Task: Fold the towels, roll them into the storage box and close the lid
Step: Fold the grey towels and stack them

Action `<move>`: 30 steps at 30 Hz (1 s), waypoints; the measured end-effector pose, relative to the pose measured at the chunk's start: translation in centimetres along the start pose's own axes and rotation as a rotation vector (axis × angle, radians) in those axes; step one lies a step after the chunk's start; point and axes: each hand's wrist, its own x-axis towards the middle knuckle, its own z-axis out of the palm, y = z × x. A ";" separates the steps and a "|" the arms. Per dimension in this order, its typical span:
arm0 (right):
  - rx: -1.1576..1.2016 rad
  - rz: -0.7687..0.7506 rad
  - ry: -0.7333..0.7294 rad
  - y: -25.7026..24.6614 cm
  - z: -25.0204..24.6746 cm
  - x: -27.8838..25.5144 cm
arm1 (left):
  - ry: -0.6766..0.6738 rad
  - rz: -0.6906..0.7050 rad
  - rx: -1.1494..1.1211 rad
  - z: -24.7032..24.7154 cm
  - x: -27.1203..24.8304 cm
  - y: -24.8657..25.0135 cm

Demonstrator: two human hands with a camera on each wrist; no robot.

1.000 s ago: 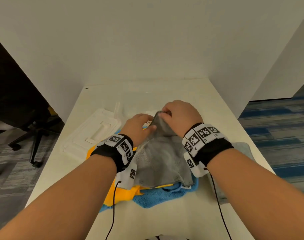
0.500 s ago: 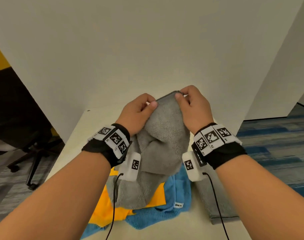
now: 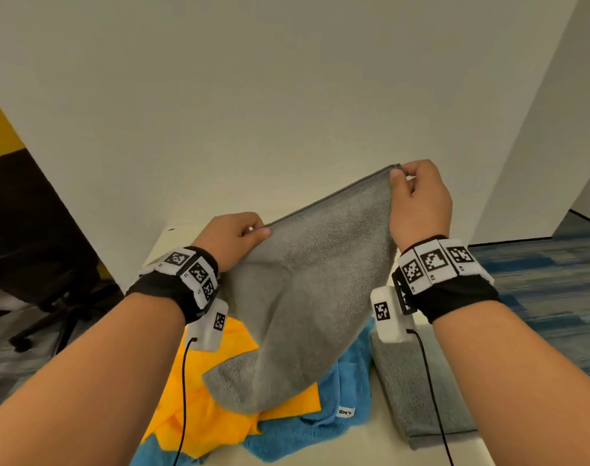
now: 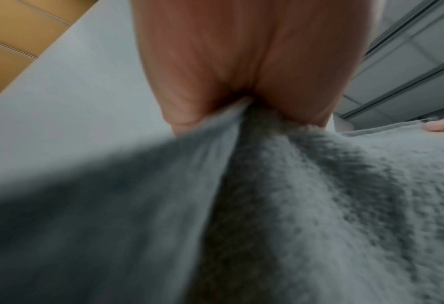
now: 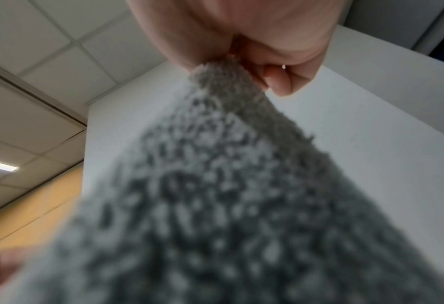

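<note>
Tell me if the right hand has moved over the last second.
Yes. The right hand has risen, lifting the gray towel off the yellow towel.

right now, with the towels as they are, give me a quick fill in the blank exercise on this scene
1. Both hands pinch the top edge of the fluffy ____ towel.
2. The right hand is held ____ than the left hand.
3. The crumpled orange towel lies on a ____ towel.
4. A folded grey towel lies on the white table below the ____ wrist.

Missing words: grey; higher; blue; right
</note>
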 end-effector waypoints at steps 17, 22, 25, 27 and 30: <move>0.052 -0.061 -0.221 -2.4 1.2 -2.8 | -0.041 -0.449 -0.806 -0.3 0.3 2.5; 0.136 -0.110 -0.440 -2.3 3.5 -5.0 | -0.187 -0.378 -1.020 -0.3 0.0 4.8; 0.161 -0.124 -0.490 -2.0 3.8 -5.7 | -0.204 -0.348 -1.104 -0.4 -0.2 4.7; 0.172 -0.137 -0.518 -1.8 3.8 -6.0 | -0.169 -0.344 -1.183 -0.5 -0.2 4.5; 0.170 -0.168 -0.552 -1.8 3.8 -6.5 | -0.096 -0.347 -1.287 -0.4 -0.2 4.3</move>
